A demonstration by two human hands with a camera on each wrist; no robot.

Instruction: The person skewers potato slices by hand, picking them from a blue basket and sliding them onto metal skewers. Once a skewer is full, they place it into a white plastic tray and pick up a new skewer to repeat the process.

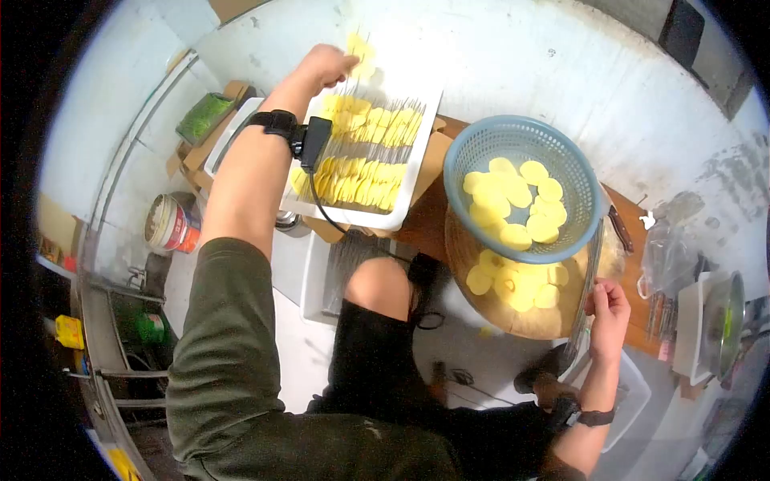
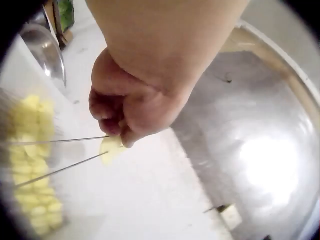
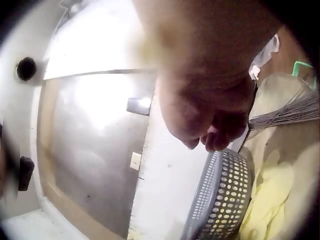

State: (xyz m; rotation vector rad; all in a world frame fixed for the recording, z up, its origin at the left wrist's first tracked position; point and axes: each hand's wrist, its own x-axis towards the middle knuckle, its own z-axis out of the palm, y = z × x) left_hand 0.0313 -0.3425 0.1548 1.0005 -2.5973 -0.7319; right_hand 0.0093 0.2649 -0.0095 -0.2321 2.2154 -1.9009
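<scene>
My left hand [image 1: 327,66] is raised over the far end of a white tray [image 1: 429,120]. It pinches skewered potato slices [image 1: 361,58]; two thin metal skewers [image 2: 65,169] run out from the fingertips in the left wrist view. Rows of skewered yellow slices [image 1: 357,183] lie in the tray beneath. My right hand [image 1: 609,317] has curled fingers at the right edge of a round wooden board [image 1: 513,319]. Its fingertips are right at a bundle of metal skewers [image 3: 287,114]; I cannot tell whether they hold one. Loose potato slices [image 1: 521,282] are piled on the board.
A blue-grey perforated basket [image 1: 589,172] with more slices stands at the board's far side. Right of it lie a knife [image 1: 620,228] and a clear plastic bag [image 1: 670,260]. A labelled bucket [image 1: 172,224] stands on the left. The white wall [image 1: 513,64] rises behind the tray.
</scene>
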